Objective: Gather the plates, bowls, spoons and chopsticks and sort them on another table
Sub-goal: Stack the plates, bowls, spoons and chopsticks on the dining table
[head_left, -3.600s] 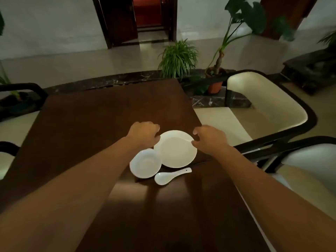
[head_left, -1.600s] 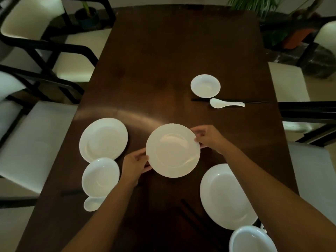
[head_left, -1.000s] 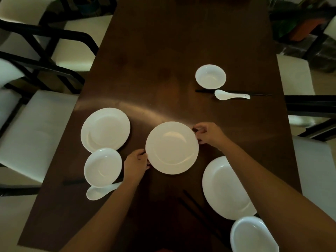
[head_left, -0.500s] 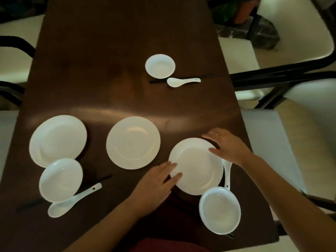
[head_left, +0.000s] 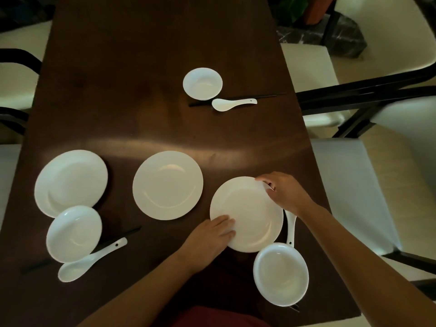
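Note:
Three white plates lie on the dark wooden table (head_left: pixel 141 67): a left plate (head_left: pixel 70 182), a middle plate (head_left: pixel 167 185) and a right plate (head_left: pixel 247 215). My left hand (head_left: pixel 210 239) grips the right plate's near-left rim with fingers over the edge. My right hand (head_left: pixel 285 194) pinches its far-right rim. A bowl (head_left: pixel 280 273) and a spoon (head_left: pixel 291 230) sit beside this plate. Another bowl (head_left: pixel 74 233), spoon (head_left: pixel 92 259) and black chopsticks (head_left: pixel 118 237) lie at the left. A far bowl (head_left: pixel 202 83), spoon (head_left: pixel 233 104) and chopsticks (head_left: pixel 266 96) lie beyond.
Cream-cushioned chairs with black frames stand along the right side (head_left: pixel 349 197) and the left side (head_left: pixel 14 79). The table's right edge runs close to my right forearm. A potted plant (head_left: pixel 295 8) stands beyond the far right corner.
Both hands set the carried plate down in the middle, moved right and now hold the right plate's rim. The view shifted right.

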`<state>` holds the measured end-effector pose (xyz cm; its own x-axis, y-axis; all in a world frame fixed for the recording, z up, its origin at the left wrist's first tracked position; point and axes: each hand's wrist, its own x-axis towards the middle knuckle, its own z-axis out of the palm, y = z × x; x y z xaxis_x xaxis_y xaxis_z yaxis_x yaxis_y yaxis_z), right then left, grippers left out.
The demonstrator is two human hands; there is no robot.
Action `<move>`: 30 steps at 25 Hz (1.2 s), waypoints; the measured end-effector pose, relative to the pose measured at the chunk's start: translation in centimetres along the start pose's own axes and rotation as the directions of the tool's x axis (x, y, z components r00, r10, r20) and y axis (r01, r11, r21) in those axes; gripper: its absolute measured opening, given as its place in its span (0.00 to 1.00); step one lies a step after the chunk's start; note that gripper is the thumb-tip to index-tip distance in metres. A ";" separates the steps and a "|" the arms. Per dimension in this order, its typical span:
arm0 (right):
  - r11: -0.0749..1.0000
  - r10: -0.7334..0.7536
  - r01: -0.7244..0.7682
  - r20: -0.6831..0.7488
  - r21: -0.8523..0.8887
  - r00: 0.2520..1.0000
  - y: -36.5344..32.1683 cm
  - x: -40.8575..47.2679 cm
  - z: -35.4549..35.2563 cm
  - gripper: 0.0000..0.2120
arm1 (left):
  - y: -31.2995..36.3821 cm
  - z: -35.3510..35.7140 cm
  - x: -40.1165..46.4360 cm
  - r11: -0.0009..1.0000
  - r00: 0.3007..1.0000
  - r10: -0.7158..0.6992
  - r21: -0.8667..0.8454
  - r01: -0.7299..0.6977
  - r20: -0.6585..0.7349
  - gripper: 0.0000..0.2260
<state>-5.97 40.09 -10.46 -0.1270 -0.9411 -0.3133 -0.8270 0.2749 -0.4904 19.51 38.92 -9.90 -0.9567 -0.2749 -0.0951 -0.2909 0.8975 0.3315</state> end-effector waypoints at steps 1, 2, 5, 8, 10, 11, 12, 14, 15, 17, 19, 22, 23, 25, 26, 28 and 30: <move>1.000 -0.012 0.012 -0.003 0.013 1.000 -0.2 0.2 -0.1 0.16 | -0.2 -0.1 -0.2 1.000 1.000 -0.007 -0.002 0.007 -0.021 0.15; 0.999 -0.026 0.027 -0.009 0.028 1.000 -0.4 0.5 -0.3 0.16 | -0.5 -0.1 -0.3 1.000 0.998 -0.014 0.006 0.014 -0.059 0.15; 0.996 -0.039 0.040 -0.006 0.079 0.999 -1.7 1.6 -0.9 0.15 | -1.5 -0.2 -1.2 0.999 0.991 -0.044 0.015 0.047 -0.128 0.16; 0.989 -0.070 0.070 -0.008 0.130 0.998 -4.1 3.7 -1.7 0.15 | -2.8 -1.2 -3.2 0.994 0.980 -0.100 0.025 0.106 -0.173 0.18; 0.984 -0.133 0.132 0.006 0.122 0.991 -6.6 5.8 -1.8 0.17 | -4.3 -2.4 -4.8 0.985 0.966 -0.167 0.008 0.172 -0.195 0.18; 0.980 -0.167 0.164 0.020 0.111 0.986 -8.0 7.0 -1.6 0.18 | -5.1 -3.0 -5.6 0.979 0.957 -0.202 -0.004 0.205 -0.207 0.18; 0.975 -0.194 0.189 0.036 0.113 0.980 -9.4 8.1 -1.2 0.19 | -5.9 -3.5 -6.4 0.973 0.950 -0.225 -0.005 0.229 -0.218 0.17; 0.967 -0.226 0.215 0.074 0.133 0.971 -12.0 10.2 0.2 0.20 | -7.2 -4.0 -7.9 0.963 0.933 -0.260 -0.001 0.268 -0.247 0.14; 0.965 -0.239 0.226 0.097 0.129 0.966 -13.2 11.1 1.0 0.20 | -7.9 -4.0 -8.7 0.960 0.927 -0.268 0.010 0.280 -0.263 0.09; 0.965 -0.254 0.241 0.141 0.107 0.957 -14.9 12.3 2.5 0.20 | -8.7 -4.1 -9.9 0.950 0.913 -0.294 0.015 0.311 -0.282 0.15; 0.963 -0.269 0.261 0.156 0.071 0.950 -16.0 13.2 3.5 0.21 | -9.4 -3.9 -10.6 0.938 0.896 -0.327 0.015 0.347 -0.302 0.15; 0.950 -0.305 0.312 0.160 -0.021 0.939 -16.6 14.1 4.2 0.21 | -10.3 -3.2 -10.8 0.924 0.869 -0.355 0.011 0.382 -0.345 0.16; 0.948 -0.306 0.316 0.159 -0.040 0.938 -16.7 14.3 4.3 0.21 | -10.6 -3.2 -10.7 0.922 0.866 -0.362 0.005 0.388 -0.344 0.11; 0.945 -0.304 0.318 0.150 -0.078 0.941 -16.9 14.4 4.3 0.21 | -11.0 -3.0 -10.6 0.925 0.865 -0.360 -0.010 0.380 -0.349 0.11; 0.941 -0.305 0.321 0.142 -0.107 0.942 -17.0 14.4 4.3 0.20 | -11.3 -2.7 -10.5 0.930 0.873 -0.352 -0.020 0.367 -0.336 0.14; 0.928 -0.313 0.331 0.124 -0.170 0.942 -16.9 13.9 4.3 0.20 | -11.6 -2.7 -10.4 0.939 0.884 -0.330 -0.019 0.344 -0.330 0.16; 0.922 -0.315 0.330 0.103 -0.202 0.943 -16.7 13.3 4.3 0.19 | -11.8 -2.3 -10.5 0.947 0.889 -0.307 -0.013 0.322 -0.341 0.17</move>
<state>8.52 23.84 -9.98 0.1975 -0.9542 -0.2247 -0.9149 -0.0971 -0.3918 32.98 30.37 -10.62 -0.7591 -0.6371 0.1336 -0.5832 0.7568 0.2950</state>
